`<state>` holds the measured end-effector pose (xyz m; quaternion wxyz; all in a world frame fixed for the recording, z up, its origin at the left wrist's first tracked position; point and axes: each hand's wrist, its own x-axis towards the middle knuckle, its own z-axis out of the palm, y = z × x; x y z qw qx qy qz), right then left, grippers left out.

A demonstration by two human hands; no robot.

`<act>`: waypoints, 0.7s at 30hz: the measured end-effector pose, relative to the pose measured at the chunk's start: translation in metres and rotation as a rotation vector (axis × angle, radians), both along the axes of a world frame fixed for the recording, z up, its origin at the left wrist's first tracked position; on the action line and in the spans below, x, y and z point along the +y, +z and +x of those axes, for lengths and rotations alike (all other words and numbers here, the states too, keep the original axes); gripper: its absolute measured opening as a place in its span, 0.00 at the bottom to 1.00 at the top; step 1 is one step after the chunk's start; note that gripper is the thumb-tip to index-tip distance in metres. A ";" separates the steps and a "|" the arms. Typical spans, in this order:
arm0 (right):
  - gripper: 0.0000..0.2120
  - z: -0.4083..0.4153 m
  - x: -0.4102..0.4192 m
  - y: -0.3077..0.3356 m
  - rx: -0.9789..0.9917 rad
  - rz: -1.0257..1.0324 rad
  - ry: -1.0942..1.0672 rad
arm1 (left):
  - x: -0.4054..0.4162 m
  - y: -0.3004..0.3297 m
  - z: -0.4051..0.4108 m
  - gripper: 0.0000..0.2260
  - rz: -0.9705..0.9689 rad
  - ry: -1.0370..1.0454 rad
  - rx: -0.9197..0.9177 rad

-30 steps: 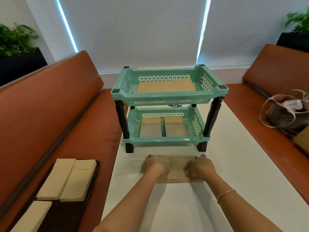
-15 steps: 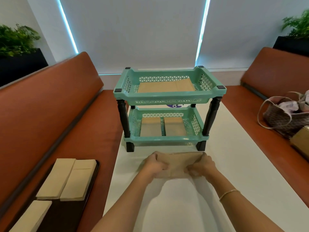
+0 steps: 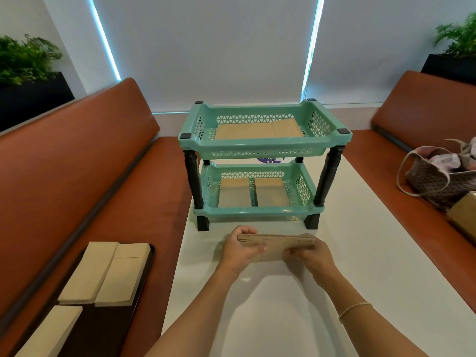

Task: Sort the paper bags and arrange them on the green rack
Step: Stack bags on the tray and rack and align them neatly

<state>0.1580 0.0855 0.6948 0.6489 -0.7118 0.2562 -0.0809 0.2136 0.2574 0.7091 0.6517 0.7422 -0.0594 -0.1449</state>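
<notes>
On the white table, head view: a stack of brown paper bags (image 3: 277, 247) held just in front of the green rack (image 3: 265, 148), apart from it
Left hand (image 3: 240, 249): fingers and thumb curled round the stack's left end, hiding that end
Right hand (image 3: 310, 255): pinching the right end, thumb on the near face; fingers behind the paper, not seen
Stack: edge-on to the camera, layered edges visible on top; number of bags cannot be told; whether its lower edge touches the table (image 3: 347, 253) is unclear
Top shelf: flat brown bags (image 3: 258, 130) lying inside, near edge hidden by the front rim
Bottom shelf: two bag piles (image 3: 253, 192) side by side, a narrow gap between them
Behind rack: purple label (image 3: 270, 160), mostly covered, unreadable
Left bench: dark tray (image 3: 108, 328) with paler paper bags (image 3: 105, 274); its near end cut off by the frame
Right bench: woven handbag (image 3: 440, 176), cut off at the frame edge
</notes>
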 end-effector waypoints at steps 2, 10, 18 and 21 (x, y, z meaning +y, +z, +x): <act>0.13 0.003 -0.001 0.003 -0.024 0.009 -0.010 | -0.001 0.004 0.001 0.15 -0.005 -0.009 -0.012; 0.11 0.004 -0.006 -0.003 0.052 -0.111 0.057 | 0.006 0.000 0.006 0.12 0.086 -0.022 0.012; 0.14 0.013 -0.019 0.044 -0.037 -0.152 0.226 | 0.013 0.038 0.037 0.15 0.524 -0.418 -0.235; 0.11 0.017 -0.013 0.063 -0.058 -0.217 0.301 | -0.002 0.040 0.033 0.13 0.645 -0.448 -0.295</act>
